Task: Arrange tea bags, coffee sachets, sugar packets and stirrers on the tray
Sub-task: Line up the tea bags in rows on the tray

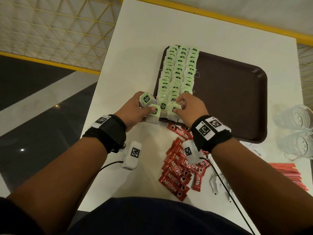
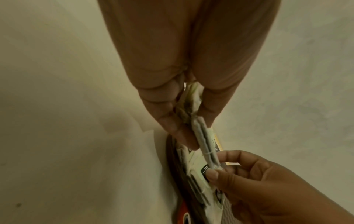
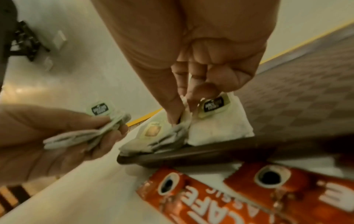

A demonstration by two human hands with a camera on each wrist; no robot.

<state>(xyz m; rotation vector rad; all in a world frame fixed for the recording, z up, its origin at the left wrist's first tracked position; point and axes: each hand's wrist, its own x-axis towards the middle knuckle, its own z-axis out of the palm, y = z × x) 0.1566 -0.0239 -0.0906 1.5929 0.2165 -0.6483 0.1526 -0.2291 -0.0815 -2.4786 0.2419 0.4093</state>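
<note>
Finishing the tea bag rows (image 1: 177, 72) at the near left corner of the tray (image 1: 237, 99), the right hand (image 1: 189, 107) pinches one bag onto the row end while the left hand (image 1: 135, 109) grips a small spare stack (image 1: 149, 106). Each bag should overlap the last, tag up, clear of the rim.

You stand at a white, smooth-topped rectangular table (image 1: 138, 48). Its far edge meets a yellow-painted rail (image 1: 220, 16). To your left, a yellow wire-mesh panel with a triangular grid (image 1: 55, 31) backs onto a pale surface. Below it the polished floor (image 1: 33, 102) shows dark grey and white diagonal bands, with one small bright reflection of an overhead light (image 1: 22, 150). Lighting is dim and warm.
</note>
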